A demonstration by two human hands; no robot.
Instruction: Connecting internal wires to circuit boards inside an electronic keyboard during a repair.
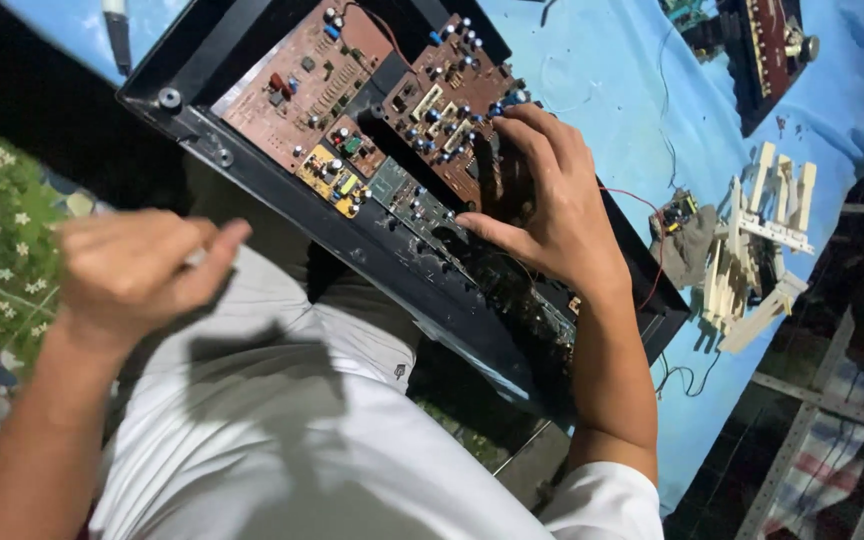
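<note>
Amplifier chassis [252, 175] is sitting tilted on the blue desk [602, 70], one long edge hanging over toward the person's lap, so its long axis runs diagonally from upper left down to lower right in the head view. Inside you can see the brown circuit boards [302, 85] side by side, plus a small yellow board [334, 180] near the front rail. Right hand [552, 215] is the one actually on it: palm down, fingers spread and arched over the right-hand board, fingertips pressing among the components and thumb hooked on the front edge, so it's a loose open grip that braces the unit, not closed round anything. Left hand [137, 270] is well off to the left of the chassis, raised over the white shirt and blurred; fingers are curled in against the thumb and there might be something thin and pale pinched there, but I honestly can't tell. So the boards lie up and to the right of that left hand, and the right hand is much nearer. Pile of cream plastic pieces [757, 240] sits further right on the desk.
</note>
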